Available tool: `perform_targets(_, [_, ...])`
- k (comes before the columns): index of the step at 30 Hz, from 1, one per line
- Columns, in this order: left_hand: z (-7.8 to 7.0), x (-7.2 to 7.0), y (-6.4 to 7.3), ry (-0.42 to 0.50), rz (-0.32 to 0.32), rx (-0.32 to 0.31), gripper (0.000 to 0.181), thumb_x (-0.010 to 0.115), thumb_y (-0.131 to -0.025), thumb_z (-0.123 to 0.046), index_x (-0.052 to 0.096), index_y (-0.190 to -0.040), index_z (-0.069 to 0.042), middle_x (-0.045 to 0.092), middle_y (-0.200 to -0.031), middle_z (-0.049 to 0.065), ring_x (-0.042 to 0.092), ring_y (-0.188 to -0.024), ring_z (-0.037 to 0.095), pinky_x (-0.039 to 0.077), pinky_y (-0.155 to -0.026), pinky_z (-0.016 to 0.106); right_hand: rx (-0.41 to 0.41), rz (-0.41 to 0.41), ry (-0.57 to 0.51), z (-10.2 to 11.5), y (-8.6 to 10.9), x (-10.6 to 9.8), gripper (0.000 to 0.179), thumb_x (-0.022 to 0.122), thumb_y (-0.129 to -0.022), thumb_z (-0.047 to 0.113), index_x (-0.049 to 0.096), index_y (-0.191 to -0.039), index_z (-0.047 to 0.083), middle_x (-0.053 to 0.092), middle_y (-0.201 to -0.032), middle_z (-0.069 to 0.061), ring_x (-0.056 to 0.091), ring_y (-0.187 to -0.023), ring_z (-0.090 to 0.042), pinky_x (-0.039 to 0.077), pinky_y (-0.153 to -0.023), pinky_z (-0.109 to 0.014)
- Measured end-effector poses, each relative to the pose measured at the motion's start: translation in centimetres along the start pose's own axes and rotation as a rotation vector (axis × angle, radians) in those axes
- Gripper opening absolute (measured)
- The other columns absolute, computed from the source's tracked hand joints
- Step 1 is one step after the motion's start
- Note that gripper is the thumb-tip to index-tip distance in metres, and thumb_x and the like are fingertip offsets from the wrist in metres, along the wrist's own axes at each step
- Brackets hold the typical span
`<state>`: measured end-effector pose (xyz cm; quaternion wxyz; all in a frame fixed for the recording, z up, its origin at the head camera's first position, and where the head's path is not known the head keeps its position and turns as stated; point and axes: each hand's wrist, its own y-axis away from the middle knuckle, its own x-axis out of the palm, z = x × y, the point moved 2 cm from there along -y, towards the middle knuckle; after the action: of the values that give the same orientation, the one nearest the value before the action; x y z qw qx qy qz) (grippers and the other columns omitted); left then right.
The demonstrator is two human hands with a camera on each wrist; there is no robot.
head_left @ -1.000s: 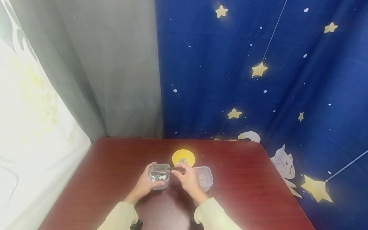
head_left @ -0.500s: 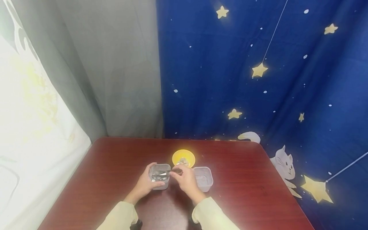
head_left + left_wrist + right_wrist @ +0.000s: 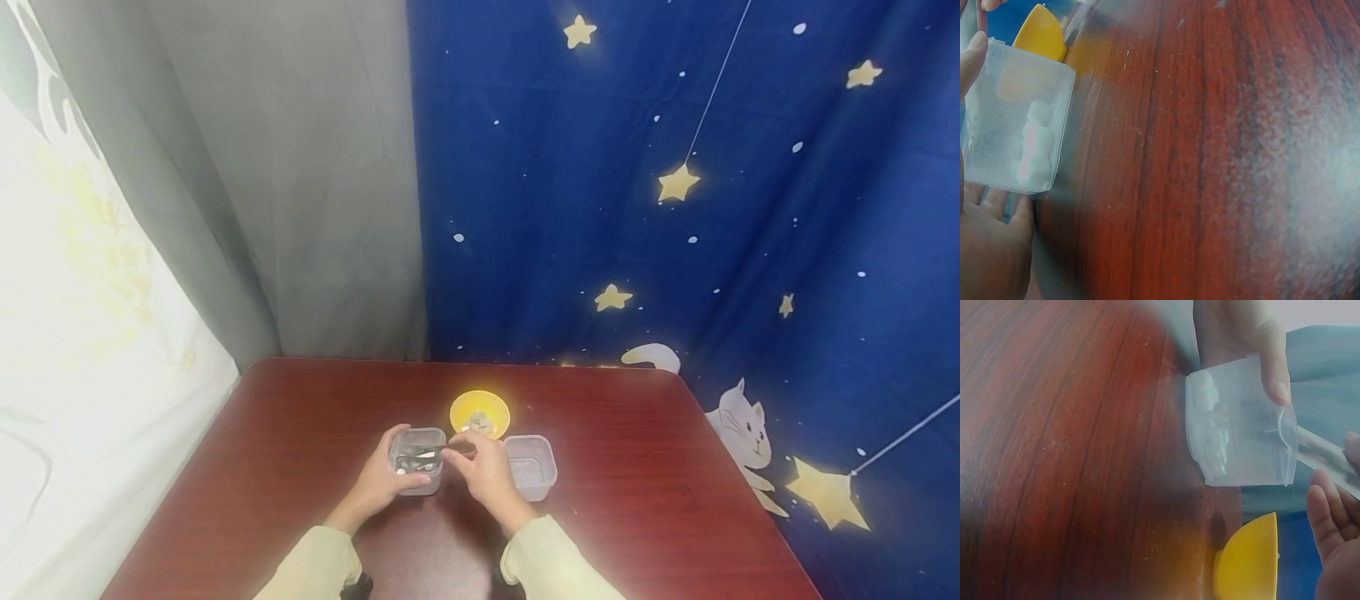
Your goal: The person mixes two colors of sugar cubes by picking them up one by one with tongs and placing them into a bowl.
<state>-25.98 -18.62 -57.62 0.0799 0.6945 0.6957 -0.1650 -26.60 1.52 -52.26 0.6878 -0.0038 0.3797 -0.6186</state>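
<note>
Clear plastic container (image 3: 1247, 440) is gripped by the left hand (image 3: 381, 479), with the thumb placed at its rim. White pieces (image 3: 1038, 147) are seen at its bottom. Tongs (image 3: 1322, 449) are held by the right hand (image 3: 486, 475), tips inside the container. Beyond, greyish pieces (image 3: 481, 423) are contained in a yellow bowl (image 3: 468, 403); a second clear box (image 3: 532, 472) is noted on the surface (image 3: 637, 467).

Smooth plastic of the held container (image 3: 1244, 440); glossy wood-grained table (image 3: 637, 450)
</note>
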Motion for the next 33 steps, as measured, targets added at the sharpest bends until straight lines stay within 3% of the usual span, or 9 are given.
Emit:
perform_targets(14, [-0.1, 0.0, 0.0, -0.009, -0.007, -0.004, 0.103, 0.094, -0.060, -0.024, 0.036, -0.144, -0.010, 0.057, -0.124, 0.013, 0.058, -0.103, 0.024, 0.044, -0.093, 0.045, 0.033, -0.048, -0.113, -0.2, 0.4, -1.3, 0.019, 0.078, -0.083, 0.020, 0.073, -0.096, 0.006, 0.073, -0.094, -0.005, 0.071, -0.078, -0.016, 0.056, -0.069, -0.026])
perform_targets(20, [-0.1, 0.0, 0.0, -0.018, -0.004, 0.004, 0.104, 0.094, -0.060, -0.025, 0.035, -0.144, -0.009, 0.057, -0.125, 0.013, 0.057, -0.104, 0.024, 0.043, -0.094, 0.046, 0.049, -0.106, -0.143, -0.1, 0.3, -2.0, 0.014, 0.079, -0.082, 0.018, 0.074, -0.094, 0.012, 0.073, -0.095, -0.004, 0.070, -0.079, -0.016, 0.056, -0.070, -0.026])
perform_targets(25, [-0.1, 0.0, 0.0, -0.017, -0.010, 0.008, 0.101, 0.094, -0.060, -0.024, 0.037, -0.142, -0.011, 0.057, -0.125, 0.012, 0.057, -0.104, 0.025, 0.042, -0.094, 0.046, 0.075, -0.152, -0.203, 0.3, 0.1, -2.8, 0.016, 0.080, -0.081, 0.016, 0.075, -0.094, 0.009, 0.073, -0.098, -0.007, 0.071, -0.080, -0.019, 0.056, -0.069, -0.026])
perform_targets(29, [-0.2, -0.1, 0.1, -0.037, -0.015, 0.000, 0.102, 0.094, -0.060, -0.025, 0.036, -0.143, -0.010, 0.056, -0.127, 0.014, 0.056, -0.107, 0.027, 0.042, -0.095, 0.047, 0.107, -0.200, -0.220, 1.3, 0.0, -3.5, 0.018, 0.080, -0.080, 0.012, 0.074, -0.095, 0.005, 0.073, -0.097, -0.007, 0.071, -0.076, -0.019, 0.056, -0.065, -0.027])
perform_targets(33, [-0.2, -0.1, 0.1, -0.050, -0.017, -0.010, 0.104, 0.094, -0.060, -0.027, 0.035, -0.144, -0.009, 0.055, -0.130, 0.016, 0.055, -0.111, 0.029, 0.040, -0.097, 0.048, 0.093, -0.244, -0.230, 3.9, -0.1, -4.9, 0.016, 0.079, -0.079, 0.002, 0.072, -0.093, -0.001, 0.072, -0.093, -0.012, 0.071, -0.074, -0.021, 0.057, -0.063, -0.029])
